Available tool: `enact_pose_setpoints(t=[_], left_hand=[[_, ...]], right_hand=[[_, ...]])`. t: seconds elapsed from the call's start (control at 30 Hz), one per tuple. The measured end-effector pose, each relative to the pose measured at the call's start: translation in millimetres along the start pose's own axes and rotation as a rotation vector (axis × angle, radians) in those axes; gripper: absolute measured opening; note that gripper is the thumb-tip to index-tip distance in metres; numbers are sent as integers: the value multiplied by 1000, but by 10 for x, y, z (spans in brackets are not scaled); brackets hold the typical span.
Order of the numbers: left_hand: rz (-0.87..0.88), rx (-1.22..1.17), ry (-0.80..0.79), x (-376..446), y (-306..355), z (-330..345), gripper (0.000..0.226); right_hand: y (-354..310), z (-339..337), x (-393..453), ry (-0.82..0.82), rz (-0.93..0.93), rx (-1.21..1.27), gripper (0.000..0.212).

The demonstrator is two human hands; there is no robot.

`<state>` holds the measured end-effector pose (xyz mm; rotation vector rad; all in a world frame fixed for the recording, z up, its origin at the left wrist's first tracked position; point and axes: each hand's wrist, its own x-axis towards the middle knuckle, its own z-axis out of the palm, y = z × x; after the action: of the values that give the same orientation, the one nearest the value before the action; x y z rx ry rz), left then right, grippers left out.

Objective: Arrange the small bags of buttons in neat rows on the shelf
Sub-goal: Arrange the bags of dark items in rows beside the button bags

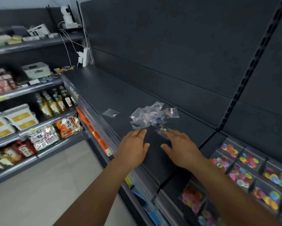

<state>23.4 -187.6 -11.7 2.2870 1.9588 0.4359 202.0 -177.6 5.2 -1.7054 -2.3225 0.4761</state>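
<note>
A loose heap of small clear bags of buttons (pixel 153 115) lies on the dark shelf (pixel 104 95). One bag (pixel 110 113) lies alone to the left of the heap. Another bag (pixel 163 130) sits at the heap's near edge, just under the fingertips of my right hand (pixel 179 147). My left hand (pixel 135 144) hovers palm down with straight fingers, its tips close to the heap's near left corner. Both hands are flat and hold nothing.
Divided bins of coloured round discs (pixel 244 173) fill the shelf section to the right. Side shelves at left carry bottles (pixel 55 101), snack packs (pixel 68 124) and boxes. A white power strip with cables (pixel 85 57) hangs at the shelf's far left end. Pale floor lies below.
</note>
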Motion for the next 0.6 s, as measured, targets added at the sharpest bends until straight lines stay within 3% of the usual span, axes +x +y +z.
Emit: enact_pose_setpoints(t=[0.23, 0.33, 0.43, 0.5, 0.6], left_hand=[[-79, 97, -137, 402, -209, 119, 55], [-2, 62, -109, 347, -214, 133, 46], [87, -82, 19, 230, -210, 113, 31], [42, -167, 96, 230, -214, 69, 26], [-12, -190, 112, 338, -229, 25, 32]], right_hand=[[72, 189, 318, -87, -41, -145, 58], [162, 154, 303, -91, -128, -64, 44], [207, 84, 249, -37, -177, 85, 17], [212, 58, 243, 50, -83, 158, 13], [161, 56, 290, 117, 165, 150, 31]])
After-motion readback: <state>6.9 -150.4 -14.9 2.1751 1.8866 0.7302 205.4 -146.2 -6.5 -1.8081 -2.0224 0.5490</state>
